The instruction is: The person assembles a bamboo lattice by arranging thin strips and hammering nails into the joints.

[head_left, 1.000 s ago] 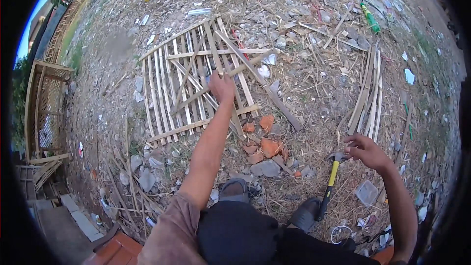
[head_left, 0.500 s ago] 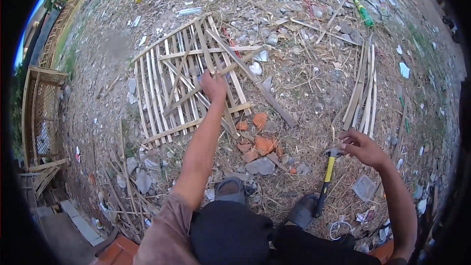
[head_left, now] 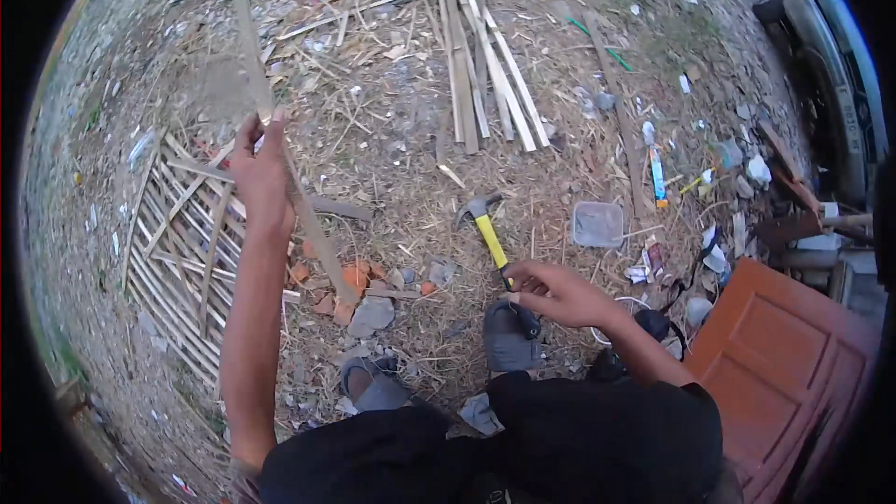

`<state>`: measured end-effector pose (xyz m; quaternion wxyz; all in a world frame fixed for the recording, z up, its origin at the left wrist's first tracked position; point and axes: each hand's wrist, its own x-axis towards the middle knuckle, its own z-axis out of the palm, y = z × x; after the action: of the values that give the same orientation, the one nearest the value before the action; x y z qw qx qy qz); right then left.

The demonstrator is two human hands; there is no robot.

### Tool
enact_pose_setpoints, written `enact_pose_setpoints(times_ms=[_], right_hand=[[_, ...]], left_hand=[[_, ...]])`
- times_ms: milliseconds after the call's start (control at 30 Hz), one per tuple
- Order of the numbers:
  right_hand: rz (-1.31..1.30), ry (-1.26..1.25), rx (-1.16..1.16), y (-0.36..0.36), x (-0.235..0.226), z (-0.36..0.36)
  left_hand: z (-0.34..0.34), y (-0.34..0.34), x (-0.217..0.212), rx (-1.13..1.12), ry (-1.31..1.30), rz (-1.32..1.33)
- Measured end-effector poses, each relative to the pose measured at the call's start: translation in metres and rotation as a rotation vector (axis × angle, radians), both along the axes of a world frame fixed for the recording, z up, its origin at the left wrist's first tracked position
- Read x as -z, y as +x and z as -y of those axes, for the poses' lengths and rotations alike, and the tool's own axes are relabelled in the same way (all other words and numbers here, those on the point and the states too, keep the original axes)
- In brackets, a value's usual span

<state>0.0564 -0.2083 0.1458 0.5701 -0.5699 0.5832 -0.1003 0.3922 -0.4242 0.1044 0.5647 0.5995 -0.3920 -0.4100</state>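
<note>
My left hand [head_left: 261,168] is closed around a long thin wooden slat [head_left: 315,224], which slants from the upper left down toward the broken orange pieces. To its left lies a lattice panel of wooden slats [head_left: 191,266], partly hidden by my forearm. My right hand [head_left: 560,294] has its fingers curled at the handle of a claw hammer [head_left: 489,238] with a yellow and black grip. The hammer's head points away from me, and its handle end is beside my right shoe [head_left: 511,345]. The fingers hide part of the handle.
Loose wooden slats [head_left: 485,65] lie in a bundle ahead. Broken orange pieces [head_left: 355,275] and a grey stone [head_left: 371,317] lie before my feet. A clear plastic tub [head_left: 597,224] sits to the right, with a brown panelled board [head_left: 784,364] nearer. A vehicle [head_left: 821,65] stands far right.
My view has swung right. My left hand has lifted a slat from the lattice panel. My right hand has moved from near the hammer's head down to its handle.
</note>
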Motion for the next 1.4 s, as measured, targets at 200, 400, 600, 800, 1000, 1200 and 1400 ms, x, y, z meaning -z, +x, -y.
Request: enact_pose_setpoints(times_ms=[200,400,600,800,1000,1200,1400], right_hand=[[0.233,0.091,0.164,0.0,0.038,-0.053],[0.263,-0.089,0.473,0.002,0.049,-0.053],[-0.447,-0.22,0.737,-0.086,0.032,-0.13],[-0.918,-0.092,1.31,-0.157,0.005,-0.283],[-0.482,0.474,1.755,-0.066,0.05,-0.349],[-0.171,0.276,2.005,-0.046,0.049,-0.315],[-0.728,0.049,1.743,-0.038,0.091,-0.337]], left_hand=[[0.038,-0.1,-0.055,0.416,0.033,0.309],[0.09,-0.159,-0.045,0.556,-0.193,0.353],[0.052,-0.141,-0.002,1.188,-0.386,1.148],[0.003,0.005,0.039,1.163,-0.138,1.213],[-0.009,0.156,0.063,0.904,0.051,1.296],[-0.021,0.176,0.048,1.034,0.113,1.251],[-0.032,0.139,0.043,1.147,0.158,1.208]])
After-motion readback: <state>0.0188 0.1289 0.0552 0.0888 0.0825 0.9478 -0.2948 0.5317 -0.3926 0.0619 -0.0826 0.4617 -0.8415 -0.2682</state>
